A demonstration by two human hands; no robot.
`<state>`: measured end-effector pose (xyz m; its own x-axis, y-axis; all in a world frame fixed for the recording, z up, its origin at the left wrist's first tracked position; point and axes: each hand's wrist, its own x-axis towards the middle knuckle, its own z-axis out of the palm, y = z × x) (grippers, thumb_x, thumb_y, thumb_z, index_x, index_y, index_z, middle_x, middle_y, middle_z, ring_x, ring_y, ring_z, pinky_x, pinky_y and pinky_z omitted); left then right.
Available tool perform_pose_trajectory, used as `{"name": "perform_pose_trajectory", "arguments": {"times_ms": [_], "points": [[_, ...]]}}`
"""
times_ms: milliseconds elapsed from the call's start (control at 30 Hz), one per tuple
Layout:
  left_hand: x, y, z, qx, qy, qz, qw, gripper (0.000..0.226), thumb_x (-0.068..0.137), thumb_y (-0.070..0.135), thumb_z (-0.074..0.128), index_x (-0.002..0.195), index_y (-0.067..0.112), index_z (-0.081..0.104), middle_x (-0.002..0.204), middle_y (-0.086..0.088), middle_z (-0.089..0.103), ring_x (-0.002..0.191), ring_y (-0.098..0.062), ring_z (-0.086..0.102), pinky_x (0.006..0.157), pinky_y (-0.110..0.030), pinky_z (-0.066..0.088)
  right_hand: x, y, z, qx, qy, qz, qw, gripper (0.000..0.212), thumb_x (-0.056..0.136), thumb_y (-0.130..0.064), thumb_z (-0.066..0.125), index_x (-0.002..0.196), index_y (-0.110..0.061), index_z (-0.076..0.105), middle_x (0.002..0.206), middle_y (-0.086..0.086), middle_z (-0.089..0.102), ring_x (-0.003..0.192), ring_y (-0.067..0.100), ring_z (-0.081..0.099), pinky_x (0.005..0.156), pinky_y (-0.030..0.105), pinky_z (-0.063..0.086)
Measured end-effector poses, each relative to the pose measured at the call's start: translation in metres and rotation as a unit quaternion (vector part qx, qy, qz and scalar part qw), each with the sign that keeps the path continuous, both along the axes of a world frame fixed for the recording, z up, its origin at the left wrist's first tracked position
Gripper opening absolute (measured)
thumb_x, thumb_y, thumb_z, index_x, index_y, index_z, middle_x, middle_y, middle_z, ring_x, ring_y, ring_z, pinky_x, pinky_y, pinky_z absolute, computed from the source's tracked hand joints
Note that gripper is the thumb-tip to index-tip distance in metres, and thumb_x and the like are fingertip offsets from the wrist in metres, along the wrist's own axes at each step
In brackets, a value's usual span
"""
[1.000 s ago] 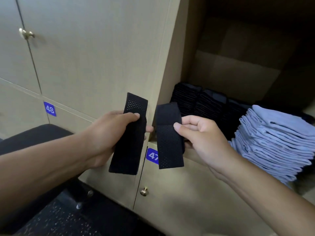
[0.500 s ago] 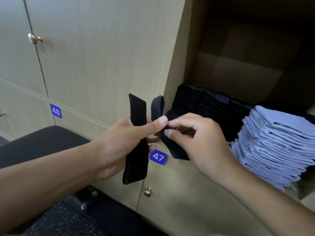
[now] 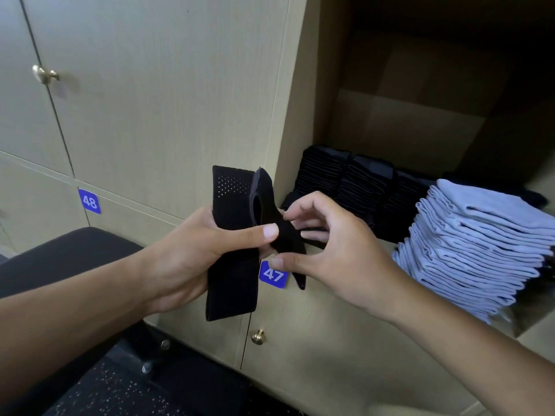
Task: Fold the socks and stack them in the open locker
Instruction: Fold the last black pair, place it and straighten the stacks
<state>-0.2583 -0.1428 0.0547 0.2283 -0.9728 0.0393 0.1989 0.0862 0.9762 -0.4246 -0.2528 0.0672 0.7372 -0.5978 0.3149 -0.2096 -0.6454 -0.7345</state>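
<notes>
So the biggest thing here is the wall of light wood lockers, closed doors (image 3: 156, 94) on the left and the open locker (image 3: 420, 121) on the right. Inside it, a tall stack of pale blue folded socks (image 3: 480, 244) sits at the right front, leaning a bit, and rows of black folded socks (image 3: 354, 181) are packed along the back left. A dark padded seat (image 3: 60, 253) pokes in at the lower left, over speckled dark flooring.

Both hands are out in front of the closed doors, just left of the open locker. The left hand (image 3: 192, 253) grips the first black sock (image 3: 232, 250) around its middle, thumb pressed across the front, so the sock hangs roughly upright with its perforated end sticking up above the hand and the other end dangling below. The second black sock (image 3: 270, 205) stands right beside it, turned edge-on, and the same thumb tip pins it against the first one. The right hand (image 3: 330, 250) is touching that second sock from the right, fingertips lightly curled and pinching at its edge, with the lower tail of the sock hanging below the fingers.

Small stuff: blue number tags 48 (image 3: 89, 201) and 47 (image 3: 274, 274), the second partly behind the socks, plus brass knobs on the upper left door (image 3: 45, 74) and the lower door (image 3: 258, 336).
</notes>
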Motion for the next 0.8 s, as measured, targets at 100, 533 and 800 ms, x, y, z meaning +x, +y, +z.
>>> {"name": "perform_pose_trajectory", "arguments": {"times_ms": [100,533,800], "points": [[0.001,0.000,-0.001,0.005,0.028,0.001,1.000,0.025,0.079,0.015,0.074,0.100,0.002,0.074,0.098,-0.018,0.069,0.085,-0.021,0.069,0.079,-0.026,0.061,-0.002,0.000,0.001,-0.028,0.002,-0.002,1.000,0.042,0.072,-0.029,0.090,0.100,-0.031,0.059,0.100,-0.016,0.068,0.102,0.001,0.064,0.091,0.024,0.053],[-0.003,-0.008,0.000,0.049,0.029,0.163,0.985,0.012,0.097,0.014,0.065,0.103,0.005,0.071,0.088,-0.021,0.077,0.060,-0.015,0.067,0.053,-0.020,0.052,-0.015,-0.010,0.004,-0.274,0.110,-0.036,0.955,0.036,0.086,-0.035,0.074,0.107,-0.033,0.045,0.105,-0.020,0.048,0.102,0.003,0.042,0.081,0.030,0.045],[0.006,-0.015,-0.005,0.039,-0.071,0.123,0.989,0.015,0.095,0.013,0.068,0.109,0.010,0.071,0.098,-0.007,0.079,0.082,-0.021,0.076,0.069,-0.028,0.056,-0.027,-0.037,0.017,-0.270,0.156,-0.068,0.948,0.034,0.082,-0.033,0.080,0.099,-0.033,0.051,0.101,-0.019,0.053,0.093,0.000,0.046,0.074,0.017,0.037]]}}
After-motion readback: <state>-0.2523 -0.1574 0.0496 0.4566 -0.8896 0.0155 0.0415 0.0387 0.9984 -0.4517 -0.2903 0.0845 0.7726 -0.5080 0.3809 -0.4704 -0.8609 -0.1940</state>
